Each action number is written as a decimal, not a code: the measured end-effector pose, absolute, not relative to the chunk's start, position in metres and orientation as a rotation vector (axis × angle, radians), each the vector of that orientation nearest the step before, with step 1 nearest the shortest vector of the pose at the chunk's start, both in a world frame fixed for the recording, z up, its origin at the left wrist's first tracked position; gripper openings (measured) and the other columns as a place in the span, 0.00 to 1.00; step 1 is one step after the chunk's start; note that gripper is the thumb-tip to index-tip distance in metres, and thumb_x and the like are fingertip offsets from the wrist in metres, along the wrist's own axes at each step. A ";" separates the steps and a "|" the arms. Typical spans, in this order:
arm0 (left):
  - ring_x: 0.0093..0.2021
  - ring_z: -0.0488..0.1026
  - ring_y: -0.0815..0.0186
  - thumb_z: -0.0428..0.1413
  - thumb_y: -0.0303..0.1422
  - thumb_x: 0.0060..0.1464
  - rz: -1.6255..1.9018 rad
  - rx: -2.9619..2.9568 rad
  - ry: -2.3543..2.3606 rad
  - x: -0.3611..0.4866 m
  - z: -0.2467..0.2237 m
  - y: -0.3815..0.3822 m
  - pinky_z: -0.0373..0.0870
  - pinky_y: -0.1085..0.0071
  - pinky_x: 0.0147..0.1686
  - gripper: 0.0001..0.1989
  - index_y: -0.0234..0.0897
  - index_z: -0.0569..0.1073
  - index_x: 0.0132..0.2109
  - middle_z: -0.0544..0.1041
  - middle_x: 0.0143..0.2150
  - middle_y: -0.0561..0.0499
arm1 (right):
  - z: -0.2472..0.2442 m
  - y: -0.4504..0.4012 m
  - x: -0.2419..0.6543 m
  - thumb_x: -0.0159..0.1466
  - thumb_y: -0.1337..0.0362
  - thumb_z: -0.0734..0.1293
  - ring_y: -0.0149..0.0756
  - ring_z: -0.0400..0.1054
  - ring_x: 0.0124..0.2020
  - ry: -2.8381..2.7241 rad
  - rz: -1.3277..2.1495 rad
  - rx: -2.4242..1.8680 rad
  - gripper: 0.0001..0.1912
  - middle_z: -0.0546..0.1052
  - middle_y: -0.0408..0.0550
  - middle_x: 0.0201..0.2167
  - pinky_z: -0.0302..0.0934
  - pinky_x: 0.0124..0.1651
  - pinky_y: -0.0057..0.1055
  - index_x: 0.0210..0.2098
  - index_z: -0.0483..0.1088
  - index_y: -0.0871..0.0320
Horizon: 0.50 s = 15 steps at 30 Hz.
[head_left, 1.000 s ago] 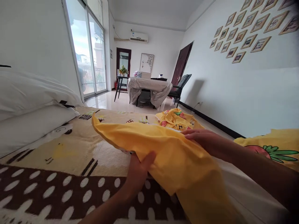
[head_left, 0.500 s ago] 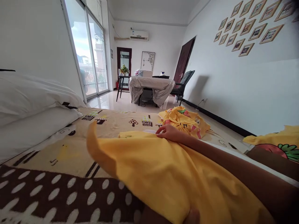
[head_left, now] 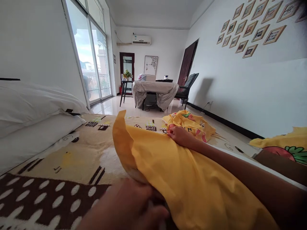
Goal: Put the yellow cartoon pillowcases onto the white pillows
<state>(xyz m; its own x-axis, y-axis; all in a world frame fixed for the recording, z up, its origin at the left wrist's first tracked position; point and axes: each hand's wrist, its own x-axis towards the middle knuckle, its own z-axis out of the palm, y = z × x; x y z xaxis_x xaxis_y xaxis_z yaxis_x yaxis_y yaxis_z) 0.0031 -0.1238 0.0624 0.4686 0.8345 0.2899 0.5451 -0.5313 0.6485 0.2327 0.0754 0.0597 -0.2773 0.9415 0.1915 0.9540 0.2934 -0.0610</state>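
A plain yellow cloth [head_left: 192, 179] spreads over the near right side of the bed, one corner standing up toward the left. My right hand [head_left: 180, 135] pinches its far edge, thumb and fingers closed on the fabric. Low in the middle, my left hand [head_left: 127, 204] is smeared by motion beside the cloth's left edge. Its fingers look curled, but whether they hold any fabric I cannot tell. Just beyond my right hand lies a crumpled yellow printed cloth [head_left: 192, 123] with carrot and rabbit pictures.
Under the cloth is a beige and brown patterned blanket [head_left: 79, 166]. White pillows [head_left: 38, 108] are stacked at the left. More yellow printed fabric [head_left: 285, 147] is at the right edge. Across the floor stand a covered table [head_left: 155, 88] and a black chair [head_left: 188, 88].
My left hand has come up into view from the bottom edge. The cloth's raised left corner has shifted right and up. My right hand has moved slightly right, still gripping.
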 end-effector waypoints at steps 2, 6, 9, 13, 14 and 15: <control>0.17 0.66 0.69 0.47 0.46 0.57 1.053 2.111 1.414 -0.022 0.075 -0.121 0.62 0.74 0.19 0.22 0.40 0.69 0.21 0.68 0.15 0.56 | 0.063 0.071 0.232 0.64 0.62 0.59 0.40 0.70 0.37 -2.360 -0.133 -1.771 0.13 0.76 0.57 0.36 0.54 0.33 0.29 0.35 0.72 0.63; 0.31 0.71 0.65 0.47 0.51 0.55 1.909 1.795 1.796 -0.038 0.082 -0.112 0.67 0.70 0.29 0.20 0.39 0.71 0.36 0.74 0.31 0.51 | 0.064 0.052 0.224 0.66 0.61 0.55 0.44 0.72 0.36 -2.390 -0.295 -1.793 0.15 0.76 0.58 0.35 0.56 0.33 0.31 0.38 0.70 0.62; 0.54 0.65 0.56 0.47 0.53 0.54 2.113 1.976 1.553 -0.028 0.075 -0.102 0.65 0.61 0.48 0.31 0.37 0.62 0.57 0.67 0.56 0.43 | 0.062 0.038 0.219 0.66 0.61 0.54 0.45 0.73 0.34 -2.473 -0.421 -1.776 0.15 0.77 0.57 0.32 0.57 0.32 0.32 0.40 0.69 0.61; 0.43 0.71 0.59 0.46 0.41 0.59 2.015 2.218 1.132 -0.033 0.065 -0.087 0.67 0.62 0.42 0.15 0.37 0.73 0.39 0.75 0.38 0.45 | 0.064 0.027 0.216 0.67 0.61 0.53 0.47 0.73 0.33 -2.543 -0.490 -1.739 0.15 0.77 0.58 0.30 0.58 0.31 0.32 0.41 0.68 0.62; 0.37 0.72 0.61 0.47 0.38 0.59 1.997 2.306 1.002 -0.039 0.063 -0.082 0.68 0.63 0.38 0.13 0.37 0.73 0.34 0.74 0.32 0.47 | 0.066 0.027 0.216 0.67 0.61 0.53 0.47 0.73 0.33 -2.545 -0.486 -1.743 0.15 0.77 0.58 0.30 0.58 0.32 0.33 0.40 0.68 0.62; 0.33 0.72 0.61 0.47 0.36 0.59 1.978 2.383 0.885 -0.045 0.062 -0.078 0.68 0.63 0.35 0.13 0.37 0.72 0.32 0.73 0.28 0.47 | 0.068 0.027 0.216 0.67 0.61 0.54 0.47 0.73 0.34 -2.543 -0.473 -1.749 0.15 0.77 0.58 0.31 0.59 0.32 0.33 0.41 0.68 0.62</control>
